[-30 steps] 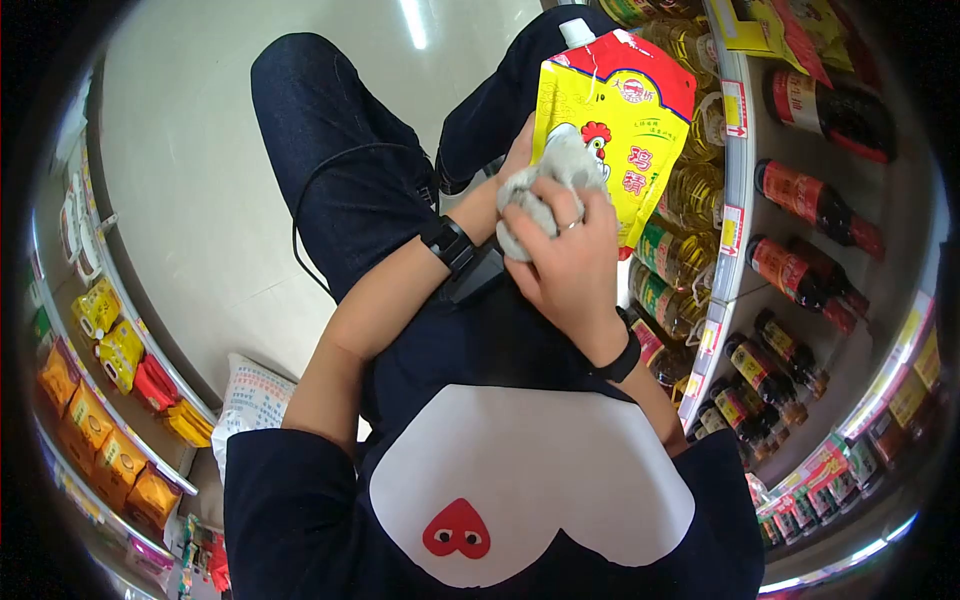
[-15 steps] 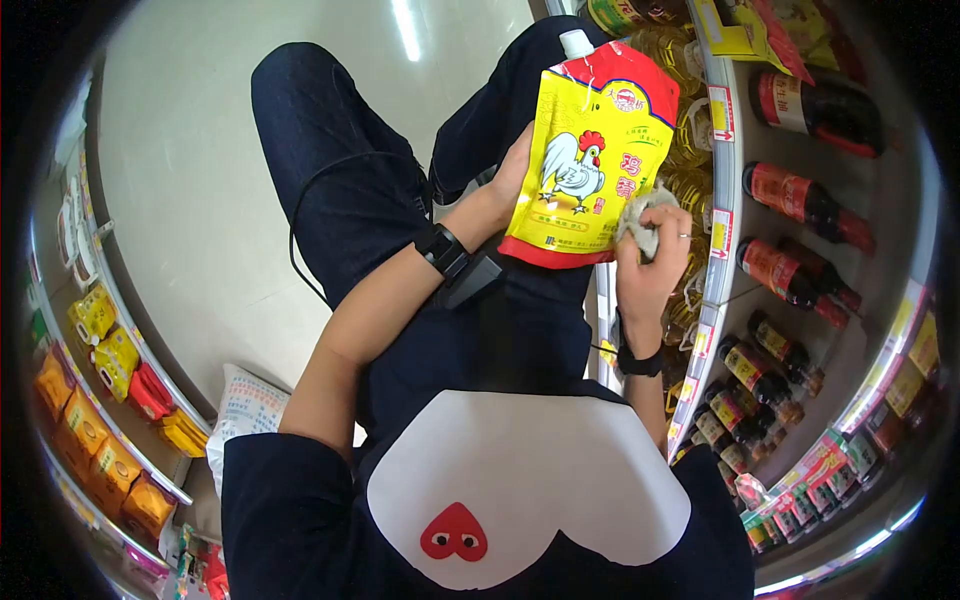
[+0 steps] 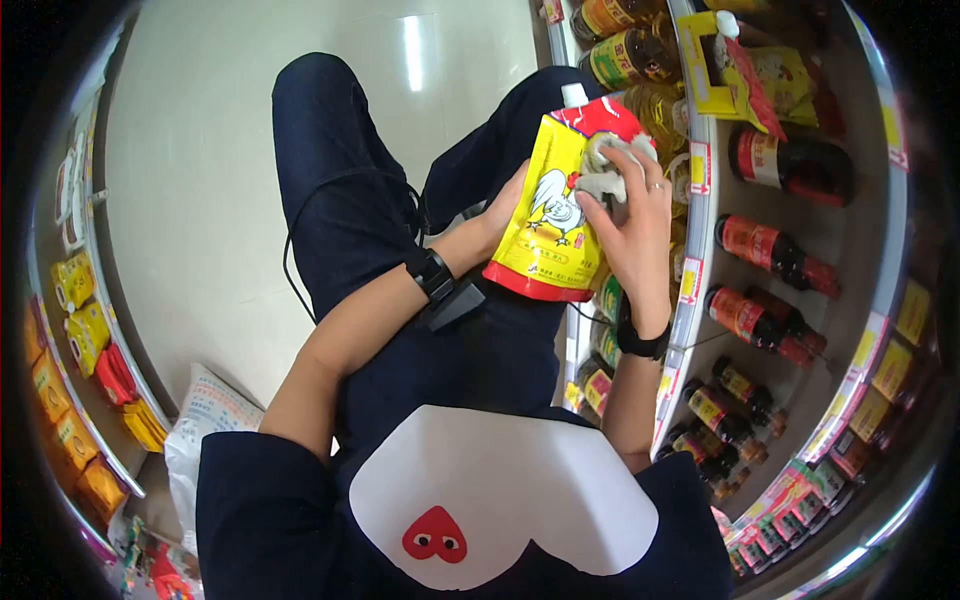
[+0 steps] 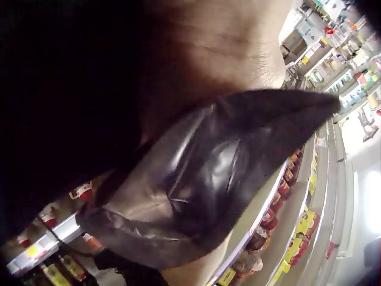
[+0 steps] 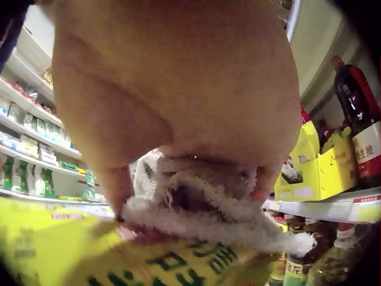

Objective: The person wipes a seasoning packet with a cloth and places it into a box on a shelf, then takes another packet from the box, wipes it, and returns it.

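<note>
A yellow and red spouted pouch with a white rooster printed on it tilts above the person's lap in the head view. The left hand grips it by its left edge, most of the fingers hidden behind. Pinched in the right hand is a grey-white cloth, pressed on the pouch's upper right front. In the right wrist view, the fuzzy cloth bunches under the right hand, over the pouch's yellow face. The left wrist view shows the pouch's shaded, shiny underside beside the left hand.
Close on the right, a shelf holds oil bottles and dark sauce bottles. A yellow display box stands on it. Packets line the left shelf, near a white sack. A thin cable loops over one leg.
The right hand moved the cloth from the pouch's middle to its lower right edge, then up onto its upper right front. The pouch shifted slightly lower in the head view, still held by the left hand.
</note>
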A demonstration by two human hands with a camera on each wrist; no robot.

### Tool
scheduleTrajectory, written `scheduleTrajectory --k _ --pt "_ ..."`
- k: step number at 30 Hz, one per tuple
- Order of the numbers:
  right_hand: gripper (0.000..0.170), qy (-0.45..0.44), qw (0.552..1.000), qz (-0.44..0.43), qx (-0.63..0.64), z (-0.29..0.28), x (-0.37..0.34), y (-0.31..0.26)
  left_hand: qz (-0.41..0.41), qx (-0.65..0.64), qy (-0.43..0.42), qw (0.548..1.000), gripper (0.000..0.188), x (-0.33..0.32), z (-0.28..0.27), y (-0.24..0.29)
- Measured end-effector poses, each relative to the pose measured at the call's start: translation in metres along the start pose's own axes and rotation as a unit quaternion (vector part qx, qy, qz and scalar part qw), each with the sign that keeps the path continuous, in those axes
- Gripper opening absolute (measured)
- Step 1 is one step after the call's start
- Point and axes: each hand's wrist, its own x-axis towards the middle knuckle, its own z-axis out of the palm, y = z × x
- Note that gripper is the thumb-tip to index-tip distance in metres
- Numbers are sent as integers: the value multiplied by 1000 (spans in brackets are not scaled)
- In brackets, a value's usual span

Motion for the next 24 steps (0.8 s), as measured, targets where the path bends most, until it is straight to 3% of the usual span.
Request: scheduleTrajectory --k 3,7,9,11,13,15,20,21,22,23,24 --pt "44 66 996 26 -59 6 -11 19 -47 -62 -26 997 57 8 -15 -8" --pt "31 98 983 153 17 6 -37 28 -30 -89 -36 995 55 14 -29 -16" --pt "27 75 978 195 28 7 -53 31 -9 -68 -3 998 54 13 -37 -17" --pt "25 59 949 276 142 9 -64 25 -23 -126 -67 990 53 12 -33 -13" --pt "28 71 955 268 108 5 -66 10 -38 -183 -78 979 52 0 -17 -3" --pt "37 36 952 298 59 -3 -68 5 -2 -154 -63 986 52 -3 -10 0" --pt "38 37 949 281 136 -22 -66 -14 70 -206 -105 970 53 -34 28 39" --pt "38 21 949 278 146 -27 -62 -19 108 -224 -131 960 54 -41 36 47" --pt "40 -60 929 331 157 -36 -57 -25 148 -197 -166 955 57 -44 36 49" --pt "40 -58 929 328 160 -34 -59 -20 150 -192 -168 955 57 -48 40 49" --pt "43 -108 908 306 265 -26 -61 -13 195 -176 -120 957 57 -52 47 48"
